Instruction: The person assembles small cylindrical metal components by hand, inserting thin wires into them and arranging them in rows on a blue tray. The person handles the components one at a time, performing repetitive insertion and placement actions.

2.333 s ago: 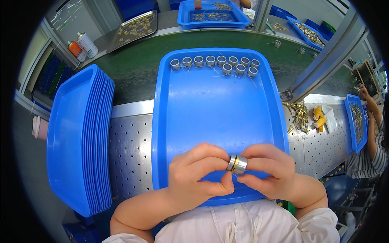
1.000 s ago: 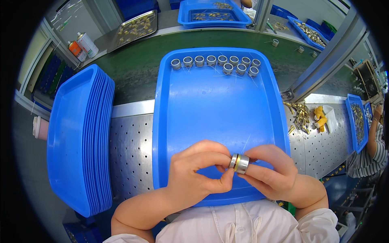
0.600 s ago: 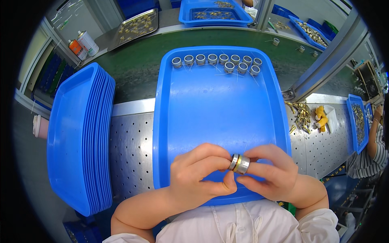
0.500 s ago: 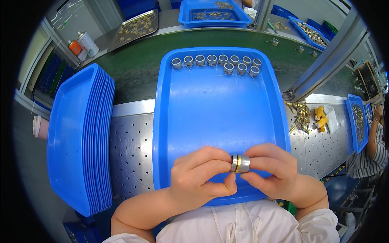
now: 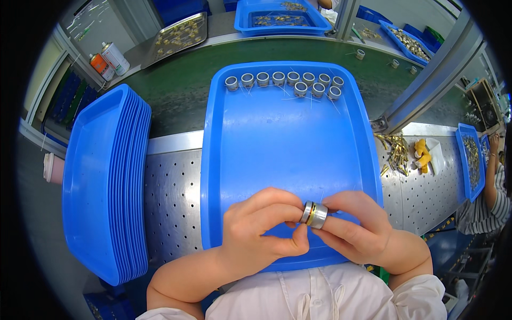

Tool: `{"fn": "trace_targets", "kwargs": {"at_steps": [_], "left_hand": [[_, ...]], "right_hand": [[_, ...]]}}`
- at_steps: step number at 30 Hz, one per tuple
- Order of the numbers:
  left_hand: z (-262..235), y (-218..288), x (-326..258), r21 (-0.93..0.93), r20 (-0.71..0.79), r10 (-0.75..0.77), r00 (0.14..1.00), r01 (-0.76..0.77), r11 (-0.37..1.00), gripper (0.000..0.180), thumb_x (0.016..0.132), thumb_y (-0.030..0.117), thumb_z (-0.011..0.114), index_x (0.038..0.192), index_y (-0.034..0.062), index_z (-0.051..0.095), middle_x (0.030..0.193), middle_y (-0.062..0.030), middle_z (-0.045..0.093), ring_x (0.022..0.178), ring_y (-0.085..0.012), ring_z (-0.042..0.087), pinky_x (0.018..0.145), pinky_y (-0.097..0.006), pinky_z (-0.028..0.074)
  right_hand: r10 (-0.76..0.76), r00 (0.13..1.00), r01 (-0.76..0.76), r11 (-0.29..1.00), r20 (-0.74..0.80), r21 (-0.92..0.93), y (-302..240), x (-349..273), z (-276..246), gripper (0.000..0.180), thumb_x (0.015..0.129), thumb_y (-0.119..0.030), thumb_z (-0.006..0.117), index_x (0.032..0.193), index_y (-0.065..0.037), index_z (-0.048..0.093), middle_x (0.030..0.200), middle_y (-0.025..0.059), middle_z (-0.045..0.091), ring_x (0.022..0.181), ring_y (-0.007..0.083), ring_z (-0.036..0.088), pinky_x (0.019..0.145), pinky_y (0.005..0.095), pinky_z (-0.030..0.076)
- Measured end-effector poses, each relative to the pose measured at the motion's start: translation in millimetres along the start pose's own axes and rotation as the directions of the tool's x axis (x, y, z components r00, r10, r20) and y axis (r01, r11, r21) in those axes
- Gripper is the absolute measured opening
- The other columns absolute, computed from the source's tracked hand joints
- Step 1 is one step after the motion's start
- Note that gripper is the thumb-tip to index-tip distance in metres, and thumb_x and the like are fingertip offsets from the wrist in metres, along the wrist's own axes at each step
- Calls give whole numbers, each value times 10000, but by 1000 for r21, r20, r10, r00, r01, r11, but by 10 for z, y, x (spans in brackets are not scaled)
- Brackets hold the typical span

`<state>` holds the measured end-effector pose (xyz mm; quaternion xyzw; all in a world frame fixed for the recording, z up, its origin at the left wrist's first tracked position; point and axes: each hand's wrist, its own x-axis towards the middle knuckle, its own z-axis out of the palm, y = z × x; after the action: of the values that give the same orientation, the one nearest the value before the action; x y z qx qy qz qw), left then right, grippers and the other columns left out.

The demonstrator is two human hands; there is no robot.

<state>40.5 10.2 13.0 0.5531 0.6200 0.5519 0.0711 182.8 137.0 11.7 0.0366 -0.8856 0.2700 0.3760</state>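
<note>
Between my hands, over the near end of a blue tray (image 5: 288, 154), is a short silver metal cylinder (image 5: 314, 214) with a brass-coloured band round its middle. My left hand (image 5: 266, 224) pinches its left end between thumb and fingers. On the right end, the fingers and thumb of my right hand (image 5: 360, 221) close round it. A thin wire sticks up beside the right fingertips. Along the tray's far edge stand several small ring-shaped metal parts (image 5: 278, 79) with thin wires trailing from them.
A tall stack of blue trays (image 5: 106, 181) stands at the left. Beyond the tray runs a green conveyor belt (image 5: 176, 101). A metal post (image 5: 426, 74) rises at the right, near brass pieces (image 5: 397, 154) and yellow finger cots (image 5: 422, 154). A co-worker's striped sleeve (image 5: 498, 192) shows far right.
The cylinder has tilted and turned slightly in my fingers. My right fingers have shifted their grip on it, and a wire now shows above them. Parts on the belt moved slightly left.
</note>
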Motion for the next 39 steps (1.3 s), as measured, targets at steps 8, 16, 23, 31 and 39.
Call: {"fn": "trace_targets", "kwargs": {"at_steps": [8, 16, 23, 31, 39], "left_hand": [[24, 15, -2, 58, -21, 68, 997, -67, 996, 207, 557, 28, 733, 751, 36, 663, 792, -73, 636, 612, -158, 606, 538, -241, 489], [23, 12, -3, -3, -10, -3, 1000, 3, 1000, 220, 545, -1, 710, 758, 26, 656, 813, -87, 640, 619, -166, 611, 548, -238, 490], [34, 16, -26, 109, -60, 169, 984, -162, 981, 232, 563, 8, 723, 776, 47, 639, 780, -48, 617, 593, -196, 597, 513, -256, 487], [1, -6, 9, -265, 35, -167, 985, 170, 949, 188, 629, -22, 723, 798, 30, 660, 838, -73, 636, 664, -143, 610, 578, -246, 495], [-58, -7, 8, -233, 127, -184, 975, 210, 950, 179, 603, -55, 689, 770, 6, 669, 847, -92, 633, 728, -152, 612, 644, -257, 494]], "right_hand": [[91, 996, -92, 992, 25, 83, 4, -10, -14, 287, 646, -56, 779, 903, -3, 662, 891, 126, 613, 654, 213, 602, 554, 283, 493], [-34, 999, 34, 999, -6, -31, 26, -12, 19, 290, 632, -35, 773, 898, 0, 666, 898, 123, 611, 676, 214, 606, 571, 280, 499], [181, 980, -195, 955, 79, 223, -11, 8, -42, 275, 644, -42, 777, 896, -15, 668, 928, 125, 619, 716, 228, 620, 602, 296, 512], [4, 1000, -4, 997, 1, 82, 66, 21, -38, 265, 645, -28, 764, 888, -1, 663, 949, 149, 617, 756, 263, 629, 643, 316, 527], [-79, 996, 79, 997, 34, 2, 75, -14, -28, 274, 621, -24, 729, 882, 10, 653, 970, 174, 602, 786, 285, 622, 656, 333, 533]]}}
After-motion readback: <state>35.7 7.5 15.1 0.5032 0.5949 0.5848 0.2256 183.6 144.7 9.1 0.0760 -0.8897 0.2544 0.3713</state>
